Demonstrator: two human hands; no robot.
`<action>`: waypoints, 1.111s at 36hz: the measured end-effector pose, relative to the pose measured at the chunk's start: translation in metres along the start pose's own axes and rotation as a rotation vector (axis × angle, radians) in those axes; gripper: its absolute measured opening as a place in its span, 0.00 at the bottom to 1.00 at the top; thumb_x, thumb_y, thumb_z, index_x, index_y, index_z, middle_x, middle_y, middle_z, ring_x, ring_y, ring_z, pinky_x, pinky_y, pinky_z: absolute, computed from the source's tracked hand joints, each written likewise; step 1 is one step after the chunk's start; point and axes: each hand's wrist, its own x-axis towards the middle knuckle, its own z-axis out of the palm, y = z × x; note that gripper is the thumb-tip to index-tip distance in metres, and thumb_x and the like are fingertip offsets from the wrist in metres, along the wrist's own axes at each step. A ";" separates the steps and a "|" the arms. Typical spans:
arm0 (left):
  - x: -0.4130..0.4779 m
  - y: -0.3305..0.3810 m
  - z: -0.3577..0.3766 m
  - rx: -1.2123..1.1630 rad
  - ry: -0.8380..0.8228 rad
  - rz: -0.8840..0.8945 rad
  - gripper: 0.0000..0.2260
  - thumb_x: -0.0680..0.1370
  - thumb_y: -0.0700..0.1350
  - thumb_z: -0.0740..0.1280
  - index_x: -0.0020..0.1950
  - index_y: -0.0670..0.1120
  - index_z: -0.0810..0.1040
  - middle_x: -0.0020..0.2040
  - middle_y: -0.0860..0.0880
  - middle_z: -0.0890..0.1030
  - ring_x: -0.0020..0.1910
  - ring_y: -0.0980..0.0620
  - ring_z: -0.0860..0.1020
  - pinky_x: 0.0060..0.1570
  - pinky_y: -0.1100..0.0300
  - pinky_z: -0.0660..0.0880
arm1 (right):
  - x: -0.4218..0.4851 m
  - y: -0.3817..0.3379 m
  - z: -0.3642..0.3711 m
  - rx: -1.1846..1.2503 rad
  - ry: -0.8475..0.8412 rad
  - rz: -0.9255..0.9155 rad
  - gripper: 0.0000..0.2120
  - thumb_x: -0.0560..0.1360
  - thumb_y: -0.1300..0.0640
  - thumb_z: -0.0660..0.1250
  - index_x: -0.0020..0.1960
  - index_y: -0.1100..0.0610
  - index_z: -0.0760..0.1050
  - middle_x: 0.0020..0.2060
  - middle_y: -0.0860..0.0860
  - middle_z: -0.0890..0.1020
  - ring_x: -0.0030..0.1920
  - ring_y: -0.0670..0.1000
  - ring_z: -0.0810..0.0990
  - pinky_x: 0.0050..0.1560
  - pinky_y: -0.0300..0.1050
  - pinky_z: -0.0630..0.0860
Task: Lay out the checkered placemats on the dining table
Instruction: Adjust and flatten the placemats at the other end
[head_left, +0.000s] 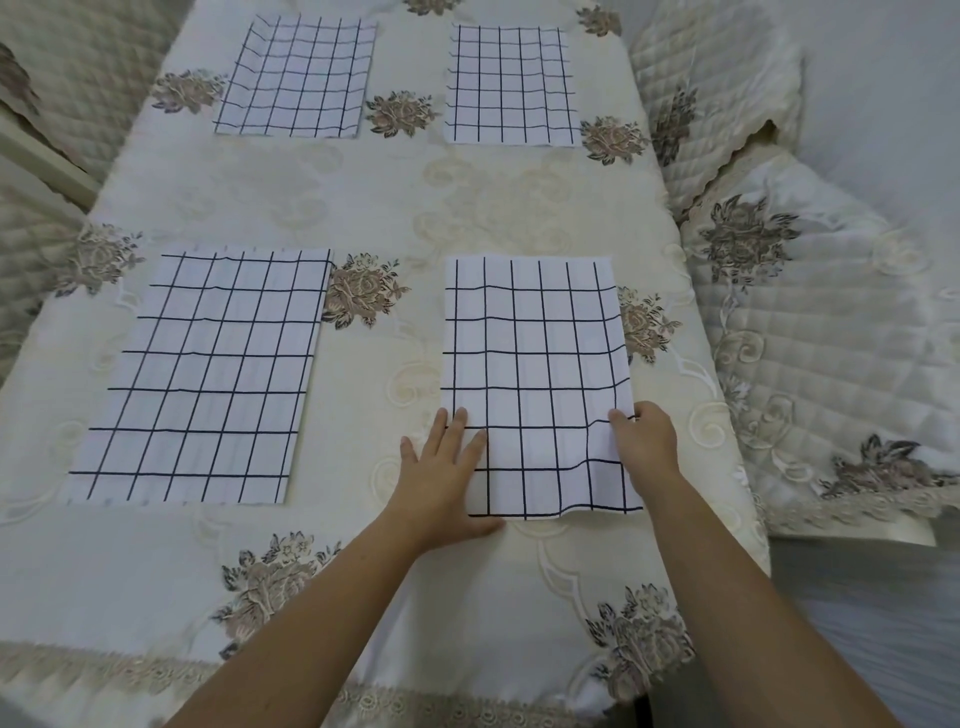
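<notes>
White cloth with a dark grid: four placemats are lying on the cream embroidered tablecloth (389, 208), two far and two near, well apart. The far-left placemat (296, 78), far-right placemat (511, 85) and near-left placemat (202, 379) are lying flat. The left hand (441, 478) is pressing, fingers straight and spread, on the left edge of the near-right placemat (535, 364). The right hand (647, 439) is pinching its right edge, thumb on top; the cloth is rippling there.
</notes>
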 end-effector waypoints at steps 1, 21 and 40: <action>0.000 0.000 0.000 -0.003 -0.001 -0.002 0.45 0.70 0.67 0.64 0.77 0.49 0.45 0.77 0.47 0.36 0.75 0.46 0.34 0.70 0.37 0.45 | -0.001 -0.001 0.001 -0.003 -0.002 -0.004 0.06 0.78 0.58 0.59 0.45 0.60 0.67 0.32 0.49 0.68 0.41 0.54 0.69 0.39 0.44 0.65; -0.003 -0.010 0.004 -0.018 -0.011 -0.031 0.46 0.69 0.68 0.63 0.77 0.51 0.43 0.76 0.48 0.34 0.74 0.43 0.32 0.70 0.34 0.44 | -0.002 -0.008 0.002 -0.016 -0.039 -0.009 0.11 0.78 0.59 0.60 0.36 0.59 0.65 0.31 0.51 0.68 0.31 0.50 0.66 0.29 0.43 0.61; 0.017 0.003 0.005 -0.109 0.291 0.012 0.34 0.75 0.57 0.38 0.74 0.42 0.60 0.77 0.44 0.52 0.76 0.44 0.43 0.71 0.40 0.45 | -0.025 -0.008 0.051 -0.650 0.386 -0.629 0.18 0.70 0.57 0.59 0.55 0.66 0.75 0.57 0.67 0.77 0.59 0.68 0.76 0.58 0.69 0.68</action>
